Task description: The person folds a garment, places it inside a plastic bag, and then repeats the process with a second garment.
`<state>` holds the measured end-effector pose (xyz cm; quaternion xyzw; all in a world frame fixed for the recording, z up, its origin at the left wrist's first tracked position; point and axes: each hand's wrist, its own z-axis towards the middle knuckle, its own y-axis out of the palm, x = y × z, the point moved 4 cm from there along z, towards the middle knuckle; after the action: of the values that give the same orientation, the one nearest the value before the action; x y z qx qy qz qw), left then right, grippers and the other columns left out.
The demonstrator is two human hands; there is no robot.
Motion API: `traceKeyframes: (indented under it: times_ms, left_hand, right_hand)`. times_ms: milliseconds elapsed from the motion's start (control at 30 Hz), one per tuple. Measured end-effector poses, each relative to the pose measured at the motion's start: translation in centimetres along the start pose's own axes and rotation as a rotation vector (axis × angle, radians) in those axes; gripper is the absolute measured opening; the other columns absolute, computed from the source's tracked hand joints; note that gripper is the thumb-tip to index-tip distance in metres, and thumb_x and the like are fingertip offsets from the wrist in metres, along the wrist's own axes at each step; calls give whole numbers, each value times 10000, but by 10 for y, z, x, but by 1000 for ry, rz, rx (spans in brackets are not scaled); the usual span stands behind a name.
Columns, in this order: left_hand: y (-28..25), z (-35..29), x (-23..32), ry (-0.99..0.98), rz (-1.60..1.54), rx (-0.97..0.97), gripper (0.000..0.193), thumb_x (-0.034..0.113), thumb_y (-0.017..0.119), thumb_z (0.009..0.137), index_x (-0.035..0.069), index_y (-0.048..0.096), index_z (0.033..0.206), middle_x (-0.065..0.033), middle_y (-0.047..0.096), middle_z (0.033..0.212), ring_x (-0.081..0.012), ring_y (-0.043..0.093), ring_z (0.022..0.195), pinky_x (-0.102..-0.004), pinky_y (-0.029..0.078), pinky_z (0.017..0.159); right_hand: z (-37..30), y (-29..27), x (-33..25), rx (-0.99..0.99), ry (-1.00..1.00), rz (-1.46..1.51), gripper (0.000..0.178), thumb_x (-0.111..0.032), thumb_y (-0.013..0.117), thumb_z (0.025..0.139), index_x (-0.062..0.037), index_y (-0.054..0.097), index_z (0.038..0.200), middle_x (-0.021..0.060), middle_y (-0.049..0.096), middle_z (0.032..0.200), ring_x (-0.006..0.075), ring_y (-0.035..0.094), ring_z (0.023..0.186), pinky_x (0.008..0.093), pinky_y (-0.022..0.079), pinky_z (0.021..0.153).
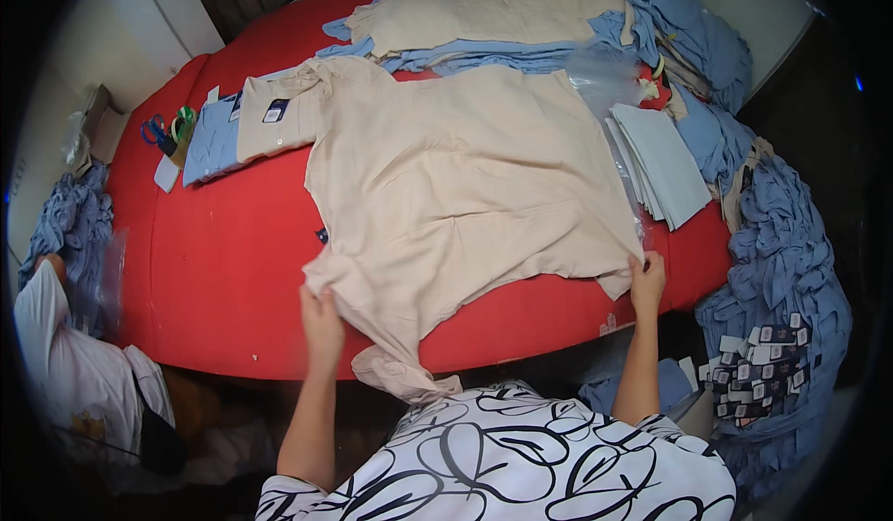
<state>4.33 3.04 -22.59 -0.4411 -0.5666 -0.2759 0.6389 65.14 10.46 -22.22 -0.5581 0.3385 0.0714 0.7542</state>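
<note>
A beige shirt (465, 177) lies spread and wrinkled over the red table, with one sleeve (400, 372) drooping past the near edge towards my body. My left hand (323, 326) is closed on the shirt's near left part. Opposite it, my right hand (647, 284) pinches the shirt's near right corner. Small and dark, a tag (323, 234) peeks out at the shirt's left side. Just beyond, folded beige (279, 116) and light blue shirts (212, 140) with tags lie partly under the spread shirt's far left end.
Blue-handled scissors (155, 132) and a green tape roll (186, 121) stand at the left. White sheets (660, 163) lie right of the shirt, beside clear plastic (600, 79). Stacked garments (484, 19) fill the far side. Blue clothes (781, 242) and tags (763, 367) are at right; another person (84, 372) is left.
</note>
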Motion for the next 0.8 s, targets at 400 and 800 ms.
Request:
traceKeyframes:
  times_ms: [400, 800]
  left_hand:
    - [-19, -92, 17, -379, -475, -501, 502, 69, 603, 956, -43, 389, 1396, -150, 571, 1317, -204, 573, 1180, -339, 464, 984]
    - [-38, 7, -2, -30, 356, 161, 470, 203, 677, 923, -18, 491, 1294, -58, 613, 786, -159, 582, 710, -335, 470, 644]
  right_hand:
    - [-36, -30, 24, -63, 91, -26, 245, -172, 621, 945, -1, 573, 1112, 200, 679, 1042, 313, 667, 987, 387, 497, 848]
    - [-32, 42, -82, 22, -506, -245, 474, -236, 633, 924, -72, 519, 1354, 179, 401, 1503, 386, 339, 1408, 552, 257, 1143]
